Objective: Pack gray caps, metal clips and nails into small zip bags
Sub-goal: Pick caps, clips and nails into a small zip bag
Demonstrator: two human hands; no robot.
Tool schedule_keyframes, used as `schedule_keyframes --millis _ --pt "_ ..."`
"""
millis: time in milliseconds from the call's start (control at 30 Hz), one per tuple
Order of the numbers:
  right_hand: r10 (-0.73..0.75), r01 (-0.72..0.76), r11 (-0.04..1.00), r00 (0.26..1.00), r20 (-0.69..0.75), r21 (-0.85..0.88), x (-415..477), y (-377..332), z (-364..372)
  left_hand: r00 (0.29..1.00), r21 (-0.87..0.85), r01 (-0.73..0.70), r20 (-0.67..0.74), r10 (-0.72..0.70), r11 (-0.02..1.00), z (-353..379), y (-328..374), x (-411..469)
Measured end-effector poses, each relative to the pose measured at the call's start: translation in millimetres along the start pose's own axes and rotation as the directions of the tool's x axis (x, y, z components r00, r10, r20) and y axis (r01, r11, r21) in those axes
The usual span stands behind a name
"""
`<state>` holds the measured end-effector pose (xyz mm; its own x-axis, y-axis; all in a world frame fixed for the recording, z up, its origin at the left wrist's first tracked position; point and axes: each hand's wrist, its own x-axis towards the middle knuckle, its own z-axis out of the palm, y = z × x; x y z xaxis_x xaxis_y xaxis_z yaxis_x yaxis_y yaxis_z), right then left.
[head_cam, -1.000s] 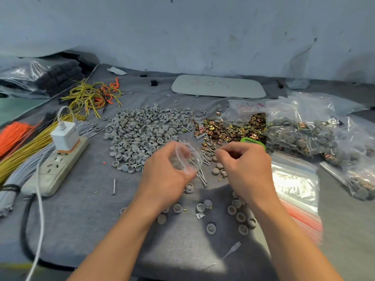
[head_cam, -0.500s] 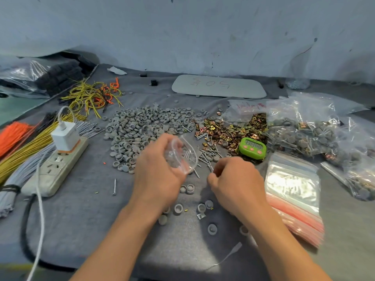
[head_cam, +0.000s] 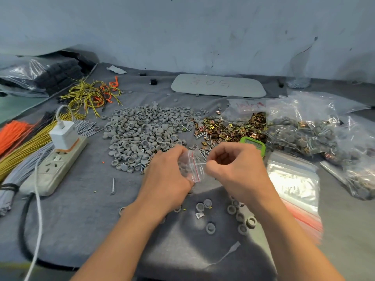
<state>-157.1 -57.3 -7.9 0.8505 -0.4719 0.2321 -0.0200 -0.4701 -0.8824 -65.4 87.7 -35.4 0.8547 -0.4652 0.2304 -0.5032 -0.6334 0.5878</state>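
Left hand (head_cam: 168, 179): fingers curled round the left side of a small clear zip bag with a red seal strip (head_cam: 192, 165).
Right hand (head_cam: 237, 171): pinches the bag's right edge at the seal strip.
Zip bag: held between both hands, just in front of the big heap of round gray plastic caps (head_cam: 146, 132); contents too blurred to tell.
Steel nails (head_cam: 203, 136): scattered at the heap's right edge.
Brass-coloured metal clips (head_cam: 229, 128): piled right of the heap.
Loose gray caps (head_cam: 241, 216): in front of the heap, below the right wrist.
Green timer (head_cam: 253, 145): right of the heap, partly behind the right hand.
Stack of empty zip bags (head_cam: 292, 179): well right of the heap.
White power strip (head_cam: 54, 169): left of the heap on the gray cloth tabletop (head_cam: 81, 209).
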Motion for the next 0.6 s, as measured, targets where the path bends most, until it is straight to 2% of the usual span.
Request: schedule_keyframes --millis 133,300,433,533,600 --pt "0.009 -0.009 1.000 0.998 0.057 0.007 -1 2 11 1.000 -0.111 -0.027 -0.008 0.027 0.993 -2 3 -3" --pt "0.042 -0.041 0.998 0.999 -0.020 0.051 4 7 0 1.000 -0.183 -0.007 -0.029 0.001 0.983 -7 2 -3" --pt "0.039 -0.041 0.999 0.995 -0.091 -0.015 4 10 1 0.999 -0.187 -0.014 -0.033 0.008 0.982 -9 1 -4" --pt "0.070 -0.105 0.979 0.978 -0.194 -0.174 8 15 -4 0.998 -0.226 -0.015 -0.056 0.003 0.974 -11 0 -3" --pt "0.123 -0.177 0.903 0.980 -0.159 -0.392 9 20 -7 0.997 -0.253 -0.017 -0.083 -0.004 0.967 -12 0 -2"
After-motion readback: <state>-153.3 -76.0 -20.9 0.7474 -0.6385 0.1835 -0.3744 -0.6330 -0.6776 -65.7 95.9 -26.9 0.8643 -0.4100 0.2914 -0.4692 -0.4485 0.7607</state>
